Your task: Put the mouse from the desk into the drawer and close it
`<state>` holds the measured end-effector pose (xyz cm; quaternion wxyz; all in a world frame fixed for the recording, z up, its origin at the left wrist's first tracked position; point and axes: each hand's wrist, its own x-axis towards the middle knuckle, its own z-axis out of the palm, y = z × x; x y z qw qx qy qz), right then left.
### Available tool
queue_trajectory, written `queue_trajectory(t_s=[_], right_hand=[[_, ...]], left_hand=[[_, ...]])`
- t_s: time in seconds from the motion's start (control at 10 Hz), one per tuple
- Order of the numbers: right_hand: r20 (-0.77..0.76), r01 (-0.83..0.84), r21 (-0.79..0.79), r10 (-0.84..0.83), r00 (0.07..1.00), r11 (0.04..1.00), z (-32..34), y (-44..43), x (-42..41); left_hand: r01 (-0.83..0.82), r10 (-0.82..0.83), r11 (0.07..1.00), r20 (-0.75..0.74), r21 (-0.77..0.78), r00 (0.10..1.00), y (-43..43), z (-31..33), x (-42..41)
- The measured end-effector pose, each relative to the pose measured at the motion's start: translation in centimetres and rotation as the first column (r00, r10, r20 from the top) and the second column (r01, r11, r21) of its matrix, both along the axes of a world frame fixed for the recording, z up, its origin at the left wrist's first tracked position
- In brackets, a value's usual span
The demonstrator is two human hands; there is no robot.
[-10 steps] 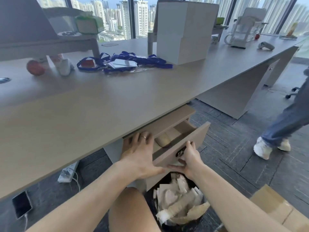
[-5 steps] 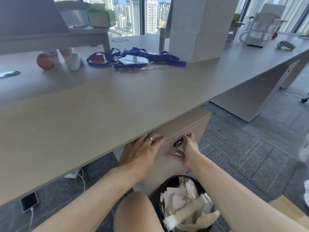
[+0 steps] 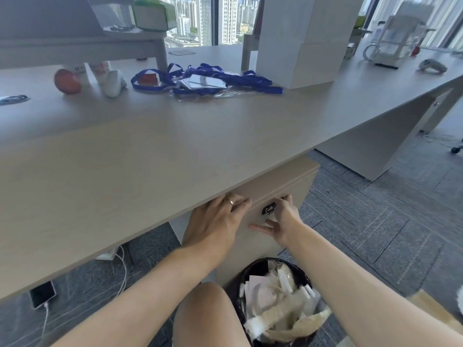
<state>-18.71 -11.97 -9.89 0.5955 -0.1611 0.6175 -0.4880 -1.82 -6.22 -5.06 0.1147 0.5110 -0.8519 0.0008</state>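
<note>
The beige wooden drawer [image 3: 278,196] under the light wood table [image 3: 155,151] sits flush with its cabinet; the mouse cannot be seen. The left hand [image 3: 213,221] lies flat, fingers spread, on the drawer front at 9 o'clock from the dark metal lock [image 3: 268,209]. The right hand [image 3: 283,216], at 3 o'clock, rests loosely spread, fingertips at the front's top edge. A black paper-filled waste bin [image 3: 278,301] stands at 6 o'clock. Blue lanyards [image 3: 208,78] lie at 12.
</note>
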Motion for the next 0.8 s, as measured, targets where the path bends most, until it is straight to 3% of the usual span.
queue_trajectory(t_s=[0.4,0.5,0.6,0.7,0.8], right_hand=[[0.002,0.005,0.012,-0.005,1.0,1.0,0.3,0.0,0.1],[-0.074,-0.061,0.028,0.062,0.995,0.998,1.3,1.6,-0.7],[-0.244,-0.154,0.039,0.159,0.957,0.987,3.0,3.8,-3.1],[-0.499,-0.271,-0.024,0.224,0.837,0.962,6.8,6.5,-5.9],[-0.755,-0.377,-0.206,0.098,0.648,0.903,13.3,10.7,-9.2]], left_hand=[[-0.019,0.019,1.0,0.021,-0.025,1.0,0.0,-0.6,-0.2],[-0.021,0.021,1.0,0.029,0.006,0.999,0.1,-0.6,-0.1],[0.014,-0.015,0.999,0.044,0.03,0.999,-0.4,-0.6,0.2],[0.04,-0.045,0.997,0.076,0.058,0.996,0.3,0.0,0.6],[0.077,-0.088,0.987,0.077,0.139,0.993,1.7,1.1,0.2]])
